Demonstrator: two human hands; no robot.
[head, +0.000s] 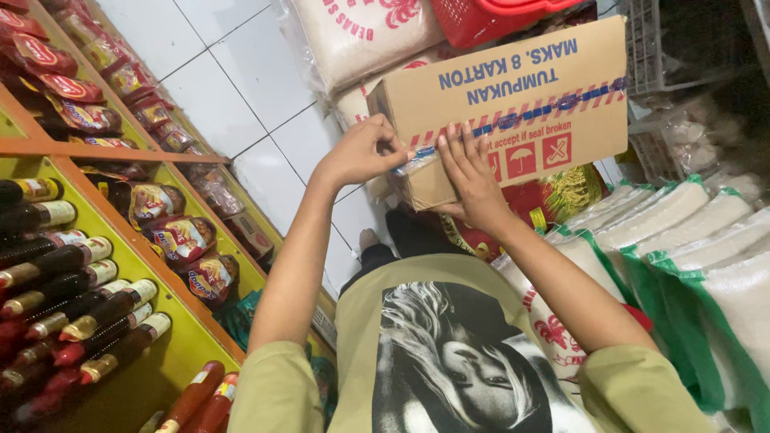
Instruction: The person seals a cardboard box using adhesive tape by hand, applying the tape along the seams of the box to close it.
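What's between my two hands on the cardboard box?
In the head view, a loose end of the sealing tape lies between the left hand and right hand, on the cardboard box.

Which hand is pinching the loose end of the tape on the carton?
The left hand pinches the sealing tape at the cardboard carton corner; the right hand lies flat on it.

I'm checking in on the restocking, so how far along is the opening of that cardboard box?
Just begun. Done: a short end of the sealing tape looks lifted at the corner of the cardboard box. In hand: the left hand pinches that loose end while the right hand presses flat on the box's face. Left: the rest of the tape runs unbroken along the seam, and the flaps are closed.
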